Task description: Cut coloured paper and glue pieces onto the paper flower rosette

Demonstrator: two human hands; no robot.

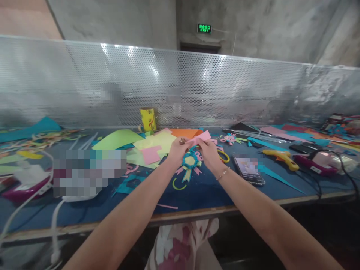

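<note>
Both my hands are held out over the middle of the blue table top (pixel 197 195). My left hand (pixel 177 149) and my right hand (pixel 208 152) are closed on a pink sheet of paper (pixel 200 138), pinching its near edge from either side. Just below my hands lies a teal and yellow paper rosette (pixel 190 162) with ribbon tails. A small pink square of paper (pixel 150 154) rests on yellow-green sheets (pixel 157 144) to the left of my left hand.
A phone (pixel 249 169) lies right of my right hand, with a yellow glue gun (pixel 281 159) beyond it. Yellow-handled scissors (pixel 223 155) sit beside my right hand. Paper scraps, an orange sheet (pixel 184 132), cables and a perforated metal screen (pixel 180 86) surround the work area.
</note>
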